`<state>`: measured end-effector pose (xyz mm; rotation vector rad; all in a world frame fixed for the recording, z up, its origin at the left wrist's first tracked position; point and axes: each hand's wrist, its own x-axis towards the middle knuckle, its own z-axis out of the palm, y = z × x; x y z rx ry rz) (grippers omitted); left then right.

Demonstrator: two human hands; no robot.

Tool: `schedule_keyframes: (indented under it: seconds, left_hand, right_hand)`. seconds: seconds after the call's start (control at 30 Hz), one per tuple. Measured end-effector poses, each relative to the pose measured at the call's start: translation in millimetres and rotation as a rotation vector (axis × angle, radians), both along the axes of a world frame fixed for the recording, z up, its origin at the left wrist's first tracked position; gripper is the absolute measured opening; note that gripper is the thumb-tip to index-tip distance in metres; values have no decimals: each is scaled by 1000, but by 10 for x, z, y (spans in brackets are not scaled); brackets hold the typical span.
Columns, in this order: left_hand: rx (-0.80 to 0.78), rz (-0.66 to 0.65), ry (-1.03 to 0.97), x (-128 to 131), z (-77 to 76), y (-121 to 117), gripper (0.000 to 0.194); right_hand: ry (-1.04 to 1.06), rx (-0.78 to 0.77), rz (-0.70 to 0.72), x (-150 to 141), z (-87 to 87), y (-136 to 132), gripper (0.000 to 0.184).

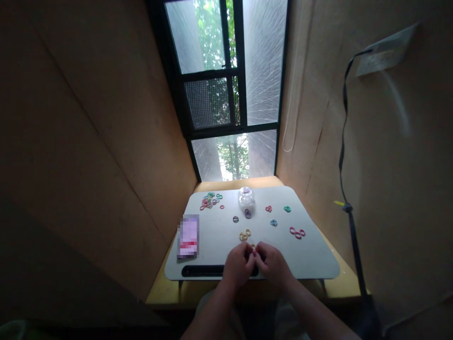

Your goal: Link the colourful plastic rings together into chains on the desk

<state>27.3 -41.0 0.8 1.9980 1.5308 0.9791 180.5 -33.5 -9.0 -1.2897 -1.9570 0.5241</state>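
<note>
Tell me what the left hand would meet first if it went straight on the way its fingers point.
Most likely the right hand, which touches or nearly touches the left hand. A small yellow ring shows between them, but depth there is unclear.

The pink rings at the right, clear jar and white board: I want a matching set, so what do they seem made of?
Pink rings: probably plastic or rubber, from their even bright colour; finish too small to tell.
Clear jar: glass or clear plastic, glossy; see-through with bright highlights.
White board: perhaps laminate, smooth and satin, by its even pale face.
</note>
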Motion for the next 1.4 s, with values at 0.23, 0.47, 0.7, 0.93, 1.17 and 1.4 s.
schedule_keyframes:
  seconds: [0.23,0.47,0.7,0.93,1.17,1.4]
  left_hand:
    - [1,-18,19,-1,-9,-12,6]
    - [-8,-22,12,-8,-9,-6,5]
    - [-28,-36,9,-16,48,34,6]
    - [-68,-25,-3,-10,95,57,7]
    - [-70,-44,-27,-22,71,81,8]
    - [-62,-45,-32,-24,71,83,8]
  right_hand:
    - [0,25,11,6,-16,-1,13]
    - [-10,17,23,10,-23,15,13]
    - [6,-1,9,4,36,36,12]
    - [7,-22,4,-6,43,77,12]
    - [-9,-50,18,-5,21,110,13]
    - [-1,-44,14,-8,40,99,13]
